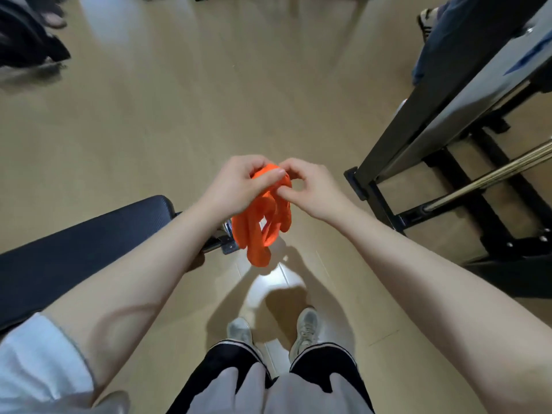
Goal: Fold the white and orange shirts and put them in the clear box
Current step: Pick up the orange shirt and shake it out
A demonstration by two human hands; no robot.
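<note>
One shirt in view, the orange shirt (pixel 264 216); it hangs in the air in front of me, bunched into ropy loops, above the floor (pixel 179 115) and clear of everything else. The white shirt and the clear box are not in frame, so I cannot log where they are.

Grip, left hand (pixel 239 183): pressed together on the top of the bundle, thumb laid over the cloth, fingers curled behind it. Grip, right hand (pixel 310 186): thumb and forefinger pinching a fold at the top edge, just beside the left thumb; the other fingers arch loosely and hold nothing that I can see.

Both hands meet at one spot. My reading: the left carries the weight while the right picks for a seam or hem, so the cloth can be spread. Holding it high lets the loose part fall straight under its own weight, which helps untangle it.

Judgement on stage: early. The shirt is not yet opened out, no fold is made.

Surroundings: a black padded seat (pixel 89 243) low on my left, a dark metal frame (pixel 418 135) on my right, my two shoes (pixel 304 327) on the floor below the cloth. No flat surface for folding shows near the hands; the frame's top may be one, but I cannot tell from here.

Risk noted: thin, slippery-looking cloth held at a single point may slide free if the right pinch tugs before the left tightens.
</note>
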